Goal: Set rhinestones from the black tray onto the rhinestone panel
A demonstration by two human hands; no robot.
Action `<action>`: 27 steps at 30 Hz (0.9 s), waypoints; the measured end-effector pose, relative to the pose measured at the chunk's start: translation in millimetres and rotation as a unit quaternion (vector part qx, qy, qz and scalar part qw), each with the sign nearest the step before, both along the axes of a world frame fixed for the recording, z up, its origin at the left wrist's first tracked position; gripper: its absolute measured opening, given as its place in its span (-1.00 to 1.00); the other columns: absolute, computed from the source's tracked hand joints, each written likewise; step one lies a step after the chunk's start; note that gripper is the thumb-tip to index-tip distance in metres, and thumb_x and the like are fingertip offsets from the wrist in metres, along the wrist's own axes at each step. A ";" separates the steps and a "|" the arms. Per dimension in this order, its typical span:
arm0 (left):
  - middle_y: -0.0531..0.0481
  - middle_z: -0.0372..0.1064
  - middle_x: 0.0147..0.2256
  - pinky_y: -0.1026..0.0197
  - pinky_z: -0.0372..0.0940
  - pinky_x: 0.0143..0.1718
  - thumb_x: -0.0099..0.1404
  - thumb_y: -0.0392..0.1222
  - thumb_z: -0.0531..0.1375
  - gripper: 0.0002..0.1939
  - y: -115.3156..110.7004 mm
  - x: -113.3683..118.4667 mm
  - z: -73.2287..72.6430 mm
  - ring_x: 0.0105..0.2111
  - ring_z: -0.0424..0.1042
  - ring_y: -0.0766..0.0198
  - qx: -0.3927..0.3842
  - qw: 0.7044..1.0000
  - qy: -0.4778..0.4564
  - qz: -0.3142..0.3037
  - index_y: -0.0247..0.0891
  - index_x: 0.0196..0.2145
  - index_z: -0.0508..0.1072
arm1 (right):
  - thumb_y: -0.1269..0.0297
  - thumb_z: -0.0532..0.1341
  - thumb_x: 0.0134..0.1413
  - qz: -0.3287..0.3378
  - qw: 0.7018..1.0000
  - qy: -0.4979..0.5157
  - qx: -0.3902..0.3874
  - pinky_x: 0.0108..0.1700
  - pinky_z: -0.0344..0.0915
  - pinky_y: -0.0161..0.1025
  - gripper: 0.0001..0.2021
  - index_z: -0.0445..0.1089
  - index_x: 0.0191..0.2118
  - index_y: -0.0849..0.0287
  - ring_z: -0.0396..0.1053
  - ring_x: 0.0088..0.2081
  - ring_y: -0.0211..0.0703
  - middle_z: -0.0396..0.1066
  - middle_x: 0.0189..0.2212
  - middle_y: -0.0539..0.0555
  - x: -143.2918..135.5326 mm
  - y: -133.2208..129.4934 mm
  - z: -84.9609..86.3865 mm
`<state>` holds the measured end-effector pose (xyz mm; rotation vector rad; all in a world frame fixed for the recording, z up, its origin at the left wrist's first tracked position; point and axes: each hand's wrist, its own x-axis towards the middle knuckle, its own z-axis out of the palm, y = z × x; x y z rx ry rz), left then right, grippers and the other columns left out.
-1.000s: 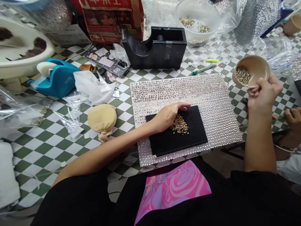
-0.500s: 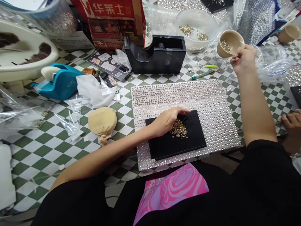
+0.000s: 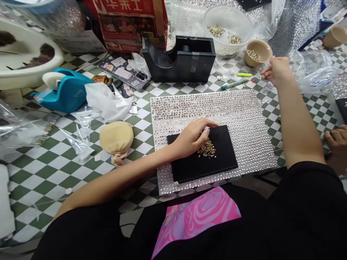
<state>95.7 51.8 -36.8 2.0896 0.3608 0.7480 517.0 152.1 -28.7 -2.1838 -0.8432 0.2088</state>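
Observation:
A black ribbed tray [image 3: 219, 155] lies on a white sheet covered in rows of rhinestones [image 3: 252, 133]. My left hand [image 3: 191, 139] rests over the tray's left part, fingers apart and curved around a pile of small gold stones [image 3: 208, 148]. At the upper right my right hand [image 3: 278, 70] is open and holds nothing, its fingers just beside a beige cup [image 3: 257, 59] with small stones inside. The cup stands upright on the table, next to a clear plastic bowl [image 3: 227, 27] with more gold stones.
Behind the sheet stand a black tape dispenser [image 3: 187, 63] and a red paper bag [image 3: 132, 25]. Pens [image 3: 234, 85] lie near the cup. At left are a blue tape dispenser [image 3: 67, 92], a phone [image 3: 124, 72] and a beige pouch [image 3: 116, 139]. Another person's hand [image 3: 337, 139] shows at right.
My right hand has let go of the beige cup, which now stands slightly left of where it was held tilted. My left thumb has come into view over the gold stones.

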 end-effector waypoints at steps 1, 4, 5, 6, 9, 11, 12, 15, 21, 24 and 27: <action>-0.14 0.46 -0.09 0.14 0.33 -0.01 0.43 -0.26 -0.05 -0.75 -0.2 0.1 2.3 -0.06 0.43 0.25 0.027 1.000 0.000 0.011 -0.31 -0.05 0.35 | 0.26 0.03 0.38 -0.009 1.000 0.012 -0.011 -0.30 0.35 -0.27 -0.67 0.22 0.08 0.44 0.37 -0.39 -0.38 0.42 -0.32 0.11 -6.2 -7.2 6.1; -0.07 0.47 -0.25 0.21 0.34 -0.16 0.37 -0.32 0.07 -0.88 7.4 -7.1 15.1 -0.23 0.44 0.31 0.105 0.993 0.001 0.063 -0.31 -0.15 0.36 | 0.31 0.05 0.34 -0.025 1.000 0.006 0.008 -0.49 0.18 -0.36 -0.64 0.17 0.12 0.49 0.21 -0.63 -0.40 0.23 -0.66 -0.14 -29.0 -29.1 27.1; -0.02 0.45 -0.33 0.21 0.33 -0.19 0.37 -0.32 0.08 -0.91 12.8 -13.6 20.8 -0.31 0.43 0.33 0.124 0.988 0.012 0.089 -0.30 -0.20 0.37 | 0.34 0.09 0.31 -0.022 0.999 -0.011 0.026 -0.52 0.14 -0.36 -0.73 0.33 -0.03 0.46 0.18 -0.66 -0.39 0.14 -0.72 -0.16 -36.9 -37.2 33.9; 0.03 0.44 -0.39 0.20 0.32 -0.20 0.38 -0.29 0.09 -0.92 19.1 -22.7 26.7 -0.36 0.41 0.34 0.143 0.983 0.024 0.111 -0.27 -0.28 0.37 | 0.34 0.11 0.29 -0.007 0.999 -0.025 0.041 -0.55 0.11 -0.35 -0.78 0.43 -0.19 0.41 0.16 -0.68 -0.39 0.10 -0.76 -0.15 -44.2 -45.9 39.9; 0.01 0.44 -0.41 0.10 0.33 -0.14 0.42 -0.19 0.06 -0.80 35.3 -65.1 39.7 -0.35 0.41 0.27 0.143 0.960 0.167 0.172 -0.23 -0.33 0.43 | 0.27 0.08 0.32 0.036 0.996 -0.046 0.074 -0.61 0.09 -0.34 -0.68 0.49 -0.35 0.32 0.15 -0.73 -0.40 0.13 -0.77 -0.09 -60.4 -75.1 50.8; -0.13 0.46 -0.16 -0.09 0.27 0.05 0.39 -0.16 0.08 -0.81 37.8 -99.8 39.9 -0.07 0.41 0.05 0.149 0.924 0.262 0.236 -0.25 -0.17 0.45 | 0.26 0.04 0.34 0.058 0.993 -0.060 0.084 -0.63 0.07 -0.34 -0.63 0.52 -0.32 0.34 0.19 -0.72 -0.41 0.22 -0.74 -0.04 -66.4 -94.3 51.7; -0.19 0.38 0.02 -0.21 0.16 0.18 0.36 -0.11 0.13 -0.70 35.9 -116.5 37.1 0.11 0.29 -0.10 0.152 0.905 0.290 0.273 -0.25 0.00 0.40 | 0.28 0.03 0.34 0.062 0.992 -0.069 0.088 -0.64 0.08 -0.35 -0.64 0.53 -0.29 0.36 0.23 -0.71 -0.40 0.25 -0.72 -0.02 -68.4 -102.8 50.6; -0.33 -0.07 0.33 -0.39 0.00 0.25 0.30 0.00 0.18 -0.23 23.6 -154.4 21.6 0.31 -0.07 -0.44 0.115 0.851 0.383 0.341 -0.36 0.33 0.02 | 0.38 0.07 0.31 0.067 0.990 -0.071 0.102 -0.66 0.12 -0.38 -0.72 0.53 -0.21 0.35 0.33 -0.66 -0.35 0.33 -0.68 0.04 -74.9 -121.7 44.2; -0.36 0.13 0.23 -0.37 0.05 0.25 0.31 -0.02 0.12 -0.31 11.7 -162.6 8.7 0.24 0.10 -0.40 0.059 0.827 0.404 0.387 -0.40 0.30 0.12 | 0.42 0.08 0.31 0.187 0.970 -0.052 0.150 -0.64 0.28 -0.40 -0.76 0.51 -0.13 0.24 0.38 -0.59 -0.35 0.47 -0.46 0.14 -108.9 -132.4 34.0; -0.40 0.14 0.23 -0.32 0.10 0.25 0.33 -0.12 0.10 -0.36 9.4 -156.1 16.8 0.23 0.15 -0.33 0.053 0.820 0.404 0.402 -0.45 0.29 0.14 | 0.42 0.11 0.29 0.250 0.949 -0.036 0.190 -0.58 0.33 -0.40 -0.79 0.50 -0.12 0.20 0.46 -0.45 -0.29 0.49 -0.37 0.15 -132.0 -134.8 31.6; -0.43 0.09 0.27 -0.24 0.03 0.33 0.42 -0.16 -0.04 -0.42 0.8 -157.0 26.5 0.30 0.08 -0.22 0.056 0.829 0.381 0.406 -0.58 0.28 0.11 | 0.36 0.12 0.28 0.288 0.932 -0.026 0.217 -0.56 0.36 -0.38 -0.79 0.50 -0.09 0.15 0.48 -0.39 -0.26 0.49 -0.30 0.16 -150.2 -142.0 31.1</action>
